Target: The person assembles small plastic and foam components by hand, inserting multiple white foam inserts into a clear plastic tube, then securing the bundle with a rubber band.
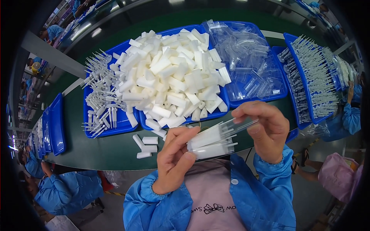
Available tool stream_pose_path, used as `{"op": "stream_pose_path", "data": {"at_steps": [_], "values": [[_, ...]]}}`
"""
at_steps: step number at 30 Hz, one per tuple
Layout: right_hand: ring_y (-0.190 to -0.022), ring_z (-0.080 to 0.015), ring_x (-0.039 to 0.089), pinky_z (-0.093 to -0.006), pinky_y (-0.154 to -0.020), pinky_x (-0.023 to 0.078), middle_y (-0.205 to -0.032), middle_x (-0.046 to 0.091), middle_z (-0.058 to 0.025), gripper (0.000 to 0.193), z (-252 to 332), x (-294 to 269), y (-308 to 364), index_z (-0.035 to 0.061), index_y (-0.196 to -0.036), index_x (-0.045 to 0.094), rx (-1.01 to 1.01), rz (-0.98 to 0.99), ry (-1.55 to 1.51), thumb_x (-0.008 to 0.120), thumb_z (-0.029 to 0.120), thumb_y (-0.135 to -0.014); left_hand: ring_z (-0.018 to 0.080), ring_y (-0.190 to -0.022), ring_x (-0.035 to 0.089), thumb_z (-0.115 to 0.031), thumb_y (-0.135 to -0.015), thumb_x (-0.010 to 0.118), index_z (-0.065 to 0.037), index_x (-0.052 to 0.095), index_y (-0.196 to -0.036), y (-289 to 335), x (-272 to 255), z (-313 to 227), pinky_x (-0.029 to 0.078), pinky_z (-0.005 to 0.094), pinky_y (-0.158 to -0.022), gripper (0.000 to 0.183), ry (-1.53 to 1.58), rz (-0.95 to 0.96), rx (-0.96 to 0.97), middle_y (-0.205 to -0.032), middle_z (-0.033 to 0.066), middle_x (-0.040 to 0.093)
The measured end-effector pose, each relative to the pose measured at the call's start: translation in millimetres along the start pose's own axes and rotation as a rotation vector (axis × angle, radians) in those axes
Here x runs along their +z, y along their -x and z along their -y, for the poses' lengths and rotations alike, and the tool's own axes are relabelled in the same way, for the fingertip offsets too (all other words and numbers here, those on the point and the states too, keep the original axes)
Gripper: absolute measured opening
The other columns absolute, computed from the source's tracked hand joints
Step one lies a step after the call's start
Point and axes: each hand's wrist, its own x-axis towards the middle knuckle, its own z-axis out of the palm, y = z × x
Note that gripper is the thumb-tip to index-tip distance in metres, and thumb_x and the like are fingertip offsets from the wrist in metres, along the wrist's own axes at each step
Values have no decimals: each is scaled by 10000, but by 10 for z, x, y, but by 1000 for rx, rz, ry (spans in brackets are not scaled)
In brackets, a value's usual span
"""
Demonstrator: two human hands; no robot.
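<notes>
My left hand (pixel 174 156) is closed around the ends of several white foam pieces (pixel 208 144) with thin white sticks poking out on the right. Clear plastic seems to cover these pieces. Between the thumb and fingers of my right hand (pixel 268 129) is a clear plastic sleeve (pixel 242 125). The sleeve's left end meets or overlaps the stick ends; which of the two cannot be told. Both hands are above the near table edge, in front of my body. A few loose white foam pieces (pixel 149 148) lie on the table left of my left hand.
A large heap of white foam pieces (pixel 173 73) fills the middle blue tray. Left of it, a blue tray (pixel 115 129) holds white plunger-like sticks. Clear sleeves (pixel 246 50) fill the tray at right, beside stacked trays of sticks (pixel 318 77). Co-workers in blue sit on both sides.
</notes>
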Motion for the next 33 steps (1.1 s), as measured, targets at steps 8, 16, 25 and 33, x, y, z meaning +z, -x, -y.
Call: {"op": "stream_pose_path", "data": {"at_steps": [8,16,25,33], "values": [[-945,-200,595,-319,-855,469,-1080,598,-199,290,-55,46,69,-70,-1132,549,123,-49,-220,594,78,-886,179,-1025,468,-48,-808,603,46,517,-1251,55,-5,-46,386,274,-888,461,-186,-26,62,-1164,112,413],[-963,-189,605,-309,-867,478,-1052,603,-163,357,-76,47,147,-41,-1190,496,214,-99,-182,616,81,-877,226,-943,541,-11,-723,695,24,578,-1175,62,72,-34,501,301,-763,469,-760,-96,414,-1104,149,451],[-947,-180,615,-298,-858,482,-1045,622,-169,323,-135,35,209,-28,-1143,495,249,-167,-296,623,100,-875,219,-941,548,33,-705,700,19,584,-1173,45,105,-42,510,286,-766,483,-716,-88,390,-1117,152,439],[-949,-194,614,-314,-858,480,-1046,621,-174,324,-146,69,252,-38,-1133,494,159,-213,-247,632,88,-868,209,-918,563,48,-689,696,17,600,-1160,16,152,-78,517,277,-758,481,-778,-17,334,-1123,143,426]]}}
